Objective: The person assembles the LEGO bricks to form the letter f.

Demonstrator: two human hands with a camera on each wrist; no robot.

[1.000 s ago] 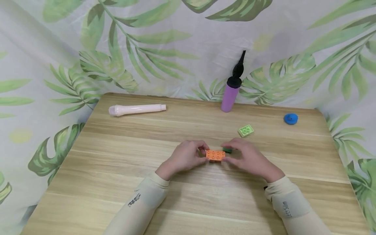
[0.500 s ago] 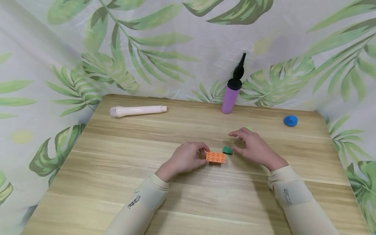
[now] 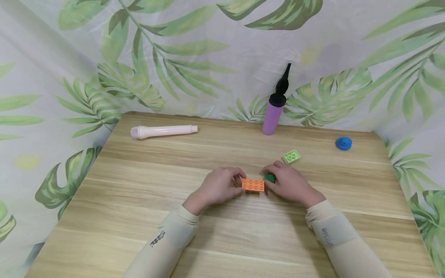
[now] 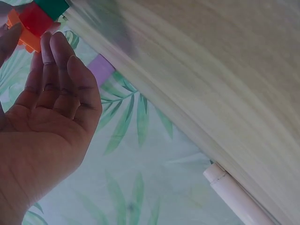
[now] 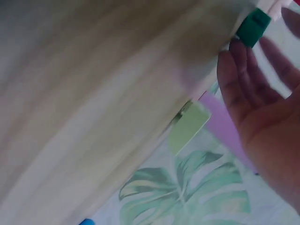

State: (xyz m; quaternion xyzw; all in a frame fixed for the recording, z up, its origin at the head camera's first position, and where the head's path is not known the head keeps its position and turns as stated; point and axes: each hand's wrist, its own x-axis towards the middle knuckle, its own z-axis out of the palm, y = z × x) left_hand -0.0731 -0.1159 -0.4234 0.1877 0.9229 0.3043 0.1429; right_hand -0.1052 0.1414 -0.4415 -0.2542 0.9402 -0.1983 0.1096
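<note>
An orange toy brick (image 3: 253, 185) with studs on top is pinched between the fingers and thumb of my left hand (image 3: 216, 190). Beneath it sits a red brick (image 4: 36, 19), mostly hidden in the head view and seen from the left wrist. My right hand (image 3: 290, 182) is curled round a dark green brick (image 3: 269, 177), just right of the orange one. From the right wrist, fingertips touch the green brick (image 5: 253, 27); whether the thumb touches it is unclear. Behind my right hand lies a light green brick (image 3: 291, 156), its hollow underside up.
The wooden table (image 3: 139, 216) carries a pale pink toy microphone (image 3: 165, 131) at the back left. A purple hand pump (image 3: 272, 117) with a black nozzle stands upright at the back. Toward the back right lies a blue round object (image 3: 343, 143). Leaf-patterned cloth hangs behind.
My right hand first moved away from the orange brick, up and right, then came back down and left round the green brick. My left hand keeps its pinch, with the orange brick shifted slightly left.
</note>
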